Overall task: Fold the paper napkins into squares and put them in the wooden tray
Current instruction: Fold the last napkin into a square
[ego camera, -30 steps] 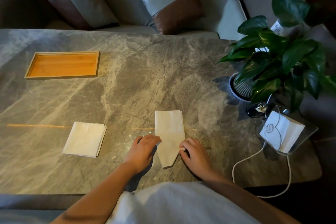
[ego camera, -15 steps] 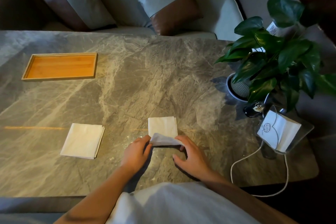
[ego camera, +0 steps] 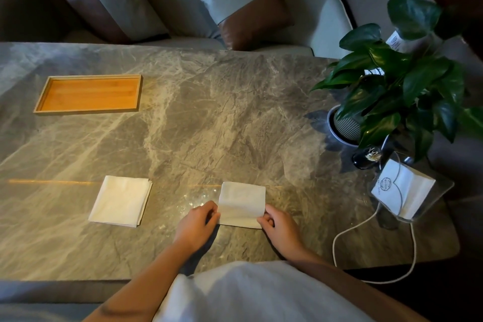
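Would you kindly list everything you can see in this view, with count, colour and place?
napkin: one, white, near edge, between the hands
napkin stack: one, white, left of the napkin
wooden tray: one, orange-brown, far left
table: one, grey marble
potted plant: one, green, right side
dark jar: one, black, beside the plant pot
clear holder: one, with white napkins, near right corner
cable: one, white, by the holder
cushions: two, grey and brown, on the sofa
sofa: one, pale, behind the table
left hand: fingers pinch the napkin's left edge
right hand: fingers pinch its right edge
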